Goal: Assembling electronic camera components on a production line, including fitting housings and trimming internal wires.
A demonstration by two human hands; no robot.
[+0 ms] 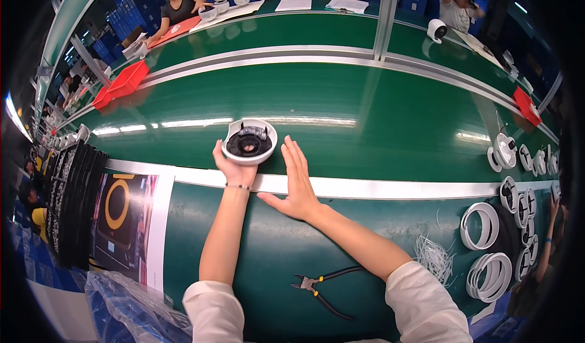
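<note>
A round white housing (248,140) with a black inner part sits on the green conveyor belt (365,111), tilted a little toward me. My left hand (233,166) reaches under its near edge, thumb and fingers holding the rim. My right hand (298,181) lies flat and spread just to the right of the housing, over the silver rail (396,187), holding nothing. Both forearms come up from white sleeves at the lower edge.
Black-handled cutters (320,285) lie on the green bench near me. White rings (487,251) and a tuft of white ties (434,257) are at the right. Black trays (73,203) stack at the left beside a printed sheet (128,215). Red bins (125,81) and other workers are across the belt.
</note>
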